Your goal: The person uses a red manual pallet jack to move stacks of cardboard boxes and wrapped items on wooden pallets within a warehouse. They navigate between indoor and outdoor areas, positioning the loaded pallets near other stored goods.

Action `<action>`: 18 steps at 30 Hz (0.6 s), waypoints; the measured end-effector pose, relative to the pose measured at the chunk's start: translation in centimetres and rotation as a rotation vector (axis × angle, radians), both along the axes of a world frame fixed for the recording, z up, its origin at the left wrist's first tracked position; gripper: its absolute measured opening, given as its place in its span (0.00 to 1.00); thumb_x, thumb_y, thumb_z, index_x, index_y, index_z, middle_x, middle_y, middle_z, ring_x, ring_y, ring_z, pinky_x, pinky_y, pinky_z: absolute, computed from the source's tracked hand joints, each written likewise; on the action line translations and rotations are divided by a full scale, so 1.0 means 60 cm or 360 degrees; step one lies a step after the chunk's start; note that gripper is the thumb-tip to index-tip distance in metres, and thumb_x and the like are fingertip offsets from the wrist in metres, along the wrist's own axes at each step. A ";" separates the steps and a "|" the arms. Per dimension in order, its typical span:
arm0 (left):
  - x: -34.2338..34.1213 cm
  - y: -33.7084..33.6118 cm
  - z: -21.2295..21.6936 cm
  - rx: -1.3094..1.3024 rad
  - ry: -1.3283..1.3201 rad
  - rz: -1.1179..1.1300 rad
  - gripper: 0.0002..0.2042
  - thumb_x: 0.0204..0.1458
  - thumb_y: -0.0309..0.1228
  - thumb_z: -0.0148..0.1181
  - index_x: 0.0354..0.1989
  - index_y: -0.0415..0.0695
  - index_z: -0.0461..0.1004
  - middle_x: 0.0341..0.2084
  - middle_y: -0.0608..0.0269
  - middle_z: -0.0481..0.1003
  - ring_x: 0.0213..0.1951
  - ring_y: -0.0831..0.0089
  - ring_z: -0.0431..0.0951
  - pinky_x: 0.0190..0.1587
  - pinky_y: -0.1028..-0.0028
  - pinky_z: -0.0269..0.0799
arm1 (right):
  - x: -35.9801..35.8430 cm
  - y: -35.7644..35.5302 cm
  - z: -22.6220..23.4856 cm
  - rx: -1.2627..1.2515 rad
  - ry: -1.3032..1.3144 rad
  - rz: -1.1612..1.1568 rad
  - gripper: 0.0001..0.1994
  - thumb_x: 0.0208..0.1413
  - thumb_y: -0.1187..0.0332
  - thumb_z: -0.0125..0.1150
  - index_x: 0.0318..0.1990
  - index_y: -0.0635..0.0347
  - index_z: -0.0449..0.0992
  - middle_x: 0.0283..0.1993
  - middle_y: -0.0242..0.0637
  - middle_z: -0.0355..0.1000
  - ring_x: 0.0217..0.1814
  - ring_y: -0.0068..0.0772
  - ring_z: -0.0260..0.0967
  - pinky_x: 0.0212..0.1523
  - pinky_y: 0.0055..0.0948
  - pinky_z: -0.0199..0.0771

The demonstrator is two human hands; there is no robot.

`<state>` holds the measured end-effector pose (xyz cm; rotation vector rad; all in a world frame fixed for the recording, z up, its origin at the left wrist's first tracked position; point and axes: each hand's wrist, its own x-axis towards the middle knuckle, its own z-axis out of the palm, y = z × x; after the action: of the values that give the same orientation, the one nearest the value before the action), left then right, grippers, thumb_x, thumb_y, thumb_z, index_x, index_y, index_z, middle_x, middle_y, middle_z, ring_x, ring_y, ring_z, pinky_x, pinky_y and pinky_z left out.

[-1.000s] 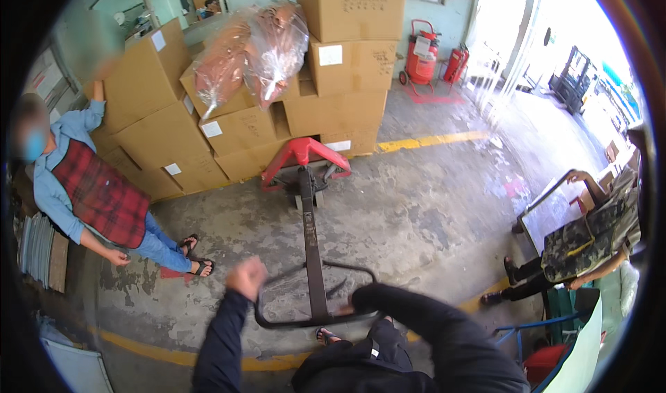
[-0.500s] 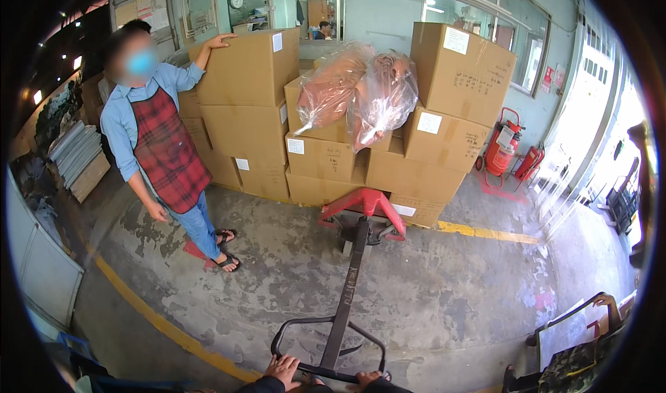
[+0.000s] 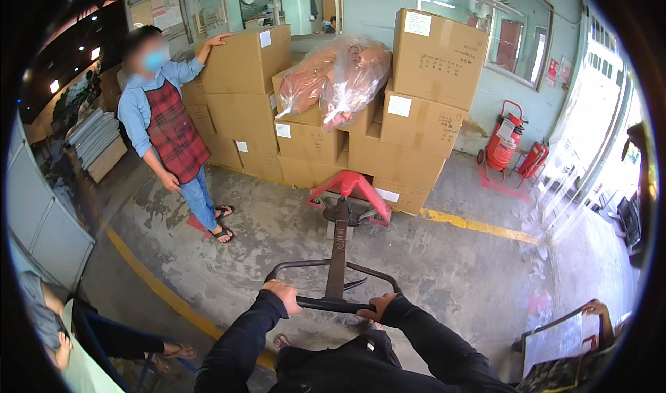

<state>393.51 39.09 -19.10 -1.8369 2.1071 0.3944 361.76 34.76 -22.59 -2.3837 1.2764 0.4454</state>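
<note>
left hand (image 3: 284, 296) and right hand (image 3: 377, 306) grip the black pallet-jack handle (image 3: 333, 305); keep both grips firm and apply force evenly.

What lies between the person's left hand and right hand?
In the head view, the black crossbar of the pallet jack spans the gap; the left hand and right hand grip it.

Black steel handle loop (image 3: 298, 262): gaps either side of the dark flat shaft (image 3: 338, 251) could pass a hand; a thin black lever (image 3: 356, 283) juts into the right one.
Brown cardboard box stack (image 3: 406, 158): blocks the way beyond the red steel pallet-jack body (image 3: 345, 181).
Patchy grey concrete floor (image 3: 451, 275): room rightward until the pale flat trolley (image 3: 555, 348); leftward, a person in a red plaid apron (image 3: 173, 124) obstructs.
</note>
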 end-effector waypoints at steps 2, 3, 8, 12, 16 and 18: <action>-0.055 0.006 0.002 -0.0034 -0.0095 0.0115 0.21 0.39 0.52 0.61 0.35 0.51 0.85 0.34 0.52 0.82 0.43 0.55 0.82 0.53 0.62 0.72 | -0.060 -0.019 0.011 0.0062 -0.0139 0.0107 0.44 0.52 0.22 0.37 0.44 0.56 0.82 0.44 0.50 0.79 0.49 0.54 0.77 0.51 0.48 0.74; -0.074 0.008 0.008 0.0057 -0.0054 0.0087 0.20 0.39 0.52 0.62 0.34 0.51 0.85 0.34 0.52 0.82 0.43 0.55 0.82 0.52 0.61 0.72 | -0.082 -0.032 0.020 0.0186 -0.0151 0.0193 0.46 0.51 0.21 0.36 0.45 0.57 0.81 0.45 0.50 0.79 0.50 0.55 0.76 0.51 0.48 0.74; -0.118 0.003 0.081 0.0021 0.0026 0.0079 0.18 0.38 0.53 0.63 0.31 0.53 0.84 0.31 0.53 0.82 0.39 0.53 0.82 0.48 0.60 0.75 | -0.129 -0.056 0.094 0.0266 -0.0150 0.0218 0.48 0.53 0.22 0.34 0.44 0.62 0.82 0.44 0.54 0.79 0.49 0.57 0.76 0.54 0.48 0.73; -0.117 -0.005 0.174 -0.0024 -0.0004 0.0069 0.19 0.38 0.56 0.64 0.27 0.53 0.84 0.24 0.53 0.80 0.33 0.53 0.82 0.42 0.60 0.77 | -0.126 -0.059 0.177 0.0306 -0.0190 0.0215 0.47 0.53 0.22 0.33 0.47 0.59 0.80 0.43 0.55 0.78 0.50 0.60 0.75 0.55 0.50 0.71; -0.092 -0.018 0.274 -0.0086 0.0092 -0.0062 0.29 0.34 0.65 0.66 0.20 0.47 0.82 0.17 0.53 0.77 0.26 0.52 0.80 0.36 0.59 0.76 | -0.111 -0.070 0.288 0.0551 -0.0171 0.0236 0.48 0.54 0.22 0.31 0.46 0.62 0.79 0.41 0.58 0.77 0.48 0.61 0.75 0.54 0.52 0.71; -0.064 -0.035 0.324 -0.0204 0.0100 -0.0197 0.31 0.31 0.67 0.68 0.17 0.45 0.80 0.12 0.52 0.74 0.22 0.52 0.78 0.31 0.59 0.75 | -0.095 -0.084 0.351 0.0514 -0.0294 0.0223 0.45 0.56 0.25 0.33 0.46 0.64 0.77 0.38 0.59 0.77 0.45 0.62 0.75 0.50 0.51 0.73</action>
<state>389.69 36.97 0.31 -1.7707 2.3241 0.2962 356.04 29.73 -1.53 -2.1882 0.8864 0.4246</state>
